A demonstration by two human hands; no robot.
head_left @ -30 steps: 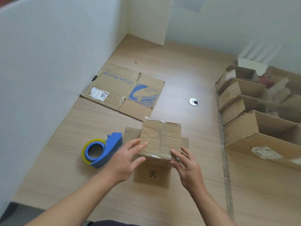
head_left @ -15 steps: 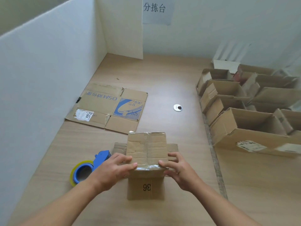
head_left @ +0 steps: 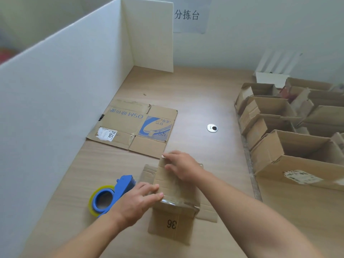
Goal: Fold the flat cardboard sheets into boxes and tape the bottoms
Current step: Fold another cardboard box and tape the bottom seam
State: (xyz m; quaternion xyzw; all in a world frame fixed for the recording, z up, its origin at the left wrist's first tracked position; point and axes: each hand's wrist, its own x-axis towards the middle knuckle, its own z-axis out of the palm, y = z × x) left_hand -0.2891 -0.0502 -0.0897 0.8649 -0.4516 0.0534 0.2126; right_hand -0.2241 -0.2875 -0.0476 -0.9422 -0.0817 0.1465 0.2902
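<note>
A small brown cardboard box [head_left: 172,216] marked "36" stands upside down on the wooden table, its taped bottom facing up. My left hand [head_left: 138,199] rests with fairly straight fingers on the box's near left edge. My right hand [head_left: 181,165] lies flat across the far end of the taped bottom, fingers pointing left. A blue tape dispenser [head_left: 109,195] with a yellowish roll lies just left of the box. A flat cardboard sheet [head_left: 133,125] with blue print lies further back by the white partition.
Several open folded boxes [head_left: 290,146] fill the right side of the table. A white partition [head_left: 61,86] walls off the left. A metal cable grommet [head_left: 212,128] sits in the table [head_left: 195,101] beyond the box.
My right hand left the near right corner and slid to the far end of the box's taped bottom. My left hand stayed at the near left edge. The view tilted upward.
</note>
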